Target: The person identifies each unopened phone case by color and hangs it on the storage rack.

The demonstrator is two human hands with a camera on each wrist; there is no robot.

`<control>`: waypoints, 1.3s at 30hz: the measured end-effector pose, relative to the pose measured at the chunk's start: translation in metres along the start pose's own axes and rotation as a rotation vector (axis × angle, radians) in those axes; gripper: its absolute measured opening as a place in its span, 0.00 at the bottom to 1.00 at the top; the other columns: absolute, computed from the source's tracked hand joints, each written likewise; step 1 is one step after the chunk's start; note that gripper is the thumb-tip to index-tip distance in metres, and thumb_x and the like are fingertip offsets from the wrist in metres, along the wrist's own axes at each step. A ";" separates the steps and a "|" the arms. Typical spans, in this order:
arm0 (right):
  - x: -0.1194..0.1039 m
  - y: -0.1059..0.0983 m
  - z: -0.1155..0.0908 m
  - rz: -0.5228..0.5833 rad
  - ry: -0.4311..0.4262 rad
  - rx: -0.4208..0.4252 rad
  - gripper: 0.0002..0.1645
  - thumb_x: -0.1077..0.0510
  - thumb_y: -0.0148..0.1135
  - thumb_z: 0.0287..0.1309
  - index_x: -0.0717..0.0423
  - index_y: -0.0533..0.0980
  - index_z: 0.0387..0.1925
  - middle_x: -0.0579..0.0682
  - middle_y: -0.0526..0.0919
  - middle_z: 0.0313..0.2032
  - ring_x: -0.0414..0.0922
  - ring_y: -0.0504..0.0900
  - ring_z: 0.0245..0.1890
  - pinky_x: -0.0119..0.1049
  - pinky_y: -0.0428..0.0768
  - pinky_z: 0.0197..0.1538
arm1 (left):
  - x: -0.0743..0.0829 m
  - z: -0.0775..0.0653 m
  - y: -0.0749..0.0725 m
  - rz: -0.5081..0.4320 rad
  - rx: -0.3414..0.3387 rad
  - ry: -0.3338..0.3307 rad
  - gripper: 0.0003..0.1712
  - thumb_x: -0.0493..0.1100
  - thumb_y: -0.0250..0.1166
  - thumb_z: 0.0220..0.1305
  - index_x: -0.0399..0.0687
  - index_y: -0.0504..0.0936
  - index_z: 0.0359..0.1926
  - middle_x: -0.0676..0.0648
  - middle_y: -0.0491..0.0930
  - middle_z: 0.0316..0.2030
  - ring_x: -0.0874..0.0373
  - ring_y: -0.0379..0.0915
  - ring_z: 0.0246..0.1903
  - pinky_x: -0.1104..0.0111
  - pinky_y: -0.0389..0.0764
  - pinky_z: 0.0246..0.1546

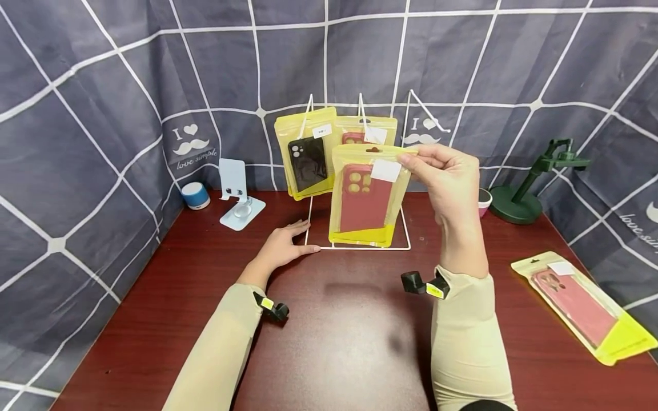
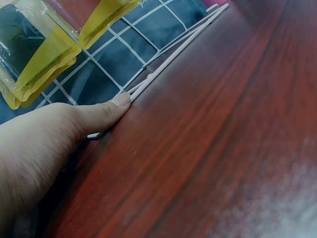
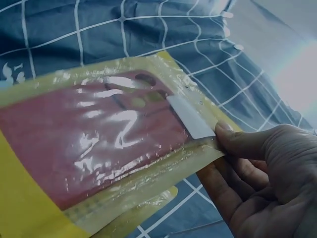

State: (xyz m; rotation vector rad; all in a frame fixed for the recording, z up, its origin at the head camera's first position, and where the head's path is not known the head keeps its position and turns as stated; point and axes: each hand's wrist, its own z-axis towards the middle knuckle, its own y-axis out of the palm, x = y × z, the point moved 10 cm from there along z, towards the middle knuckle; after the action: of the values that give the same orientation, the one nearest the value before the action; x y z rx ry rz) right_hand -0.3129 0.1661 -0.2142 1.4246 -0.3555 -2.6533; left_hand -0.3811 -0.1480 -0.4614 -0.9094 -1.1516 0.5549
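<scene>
My right hand [image 1: 446, 177] pinches the upper right corner of a yellow-edged clear pouch [image 1: 360, 237] holding a red phone case [image 3: 89, 134] with a white label. The pouch hangs upright in front of a white wire display rack [image 1: 409, 231]. My left hand [image 1: 280, 246] rests at the front left corner of the rack's base, fingers extended along the side and thumb [image 2: 113, 110] pressing on the front bar. On the rack's left hook hangs a pouch with a black phone case [image 1: 308, 165]. Another red-case pouch [image 1: 382, 124] hangs on the middle hook, partly hidden.
The right hook [image 1: 429, 114] of the rack holds nothing. Another pouched red case [image 1: 581, 305] lies at the right of the table. A green stand [image 1: 519, 202] and a partly hidden pink cup [image 1: 484, 202] stand behind. Back left are a white phone stand [image 1: 236, 188] and a blue cylinder [image 1: 195, 196].
</scene>
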 end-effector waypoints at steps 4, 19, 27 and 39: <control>0.001 0.004 0.000 -0.015 0.004 0.013 0.09 0.69 0.78 0.48 0.68 0.87 0.33 0.54 0.87 0.24 0.42 0.85 0.23 0.31 0.85 0.33 | -0.002 0.000 -0.001 0.005 0.007 -0.001 0.53 0.76 0.68 0.51 0.55 0.70 0.72 0.47 0.68 0.71 0.52 0.60 0.72 0.52 0.64 0.70; 0.006 0.001 0.012 -0.081 -0.009 0.067 0.09 0.67 0.80 0.46 0.65 0.87 0.32 0.51 0.88 0.24 0.40 0.85 0.23 0.29 0.84 0.33 | 0.000 0.001 0.006 -0.012 0.006 -0.015 0.52 0.76 0.68 0.51 0.56 0.71 0.72 0.49 0.68 0.71 0.52 0.59 0.72 0.53 0.63 0.70; 0.017 -0.003 0.021 -0.128 -0.003 0.069 0.10 0.65 0.79 0.47 0.64 0.88 0.33 0.50 0.88 0.25 0.40 0.85 0.24 0.28 0.84 0.33 | 0.003 0.003 0.003 -0.003 0.003 -0.004 0.52 0.75 0.69 0.52 0.54 0.71 0.72 0.47 0.67 0.72 0.53 0.58 0.73 0.54 0.62 0.70; 0.040 0.000 0.026 -0.239 -0.072 0.096 0.09 0.64 0.77 0.53 0.64 0.86 0.36 0.41 0.87 0.26 0.35 0.83 0.27 0.25 0.79 0.36 | -0.003 0.001 0.003 0.003 -0.007 -0.014 0.53 0.78 0.67 0.51 0.56 0.70 0.73 0.48 0.66 0.72 0.52 0.58 0.73 0.53 0.62 0.71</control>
State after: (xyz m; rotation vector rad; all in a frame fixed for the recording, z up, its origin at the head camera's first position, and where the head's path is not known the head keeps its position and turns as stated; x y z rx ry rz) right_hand -0.3567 0.1622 -0.2324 1.4875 -0.3443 -2.9199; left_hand -0.3824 -0.1484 -0.4648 -0.9144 -1.1656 0.5604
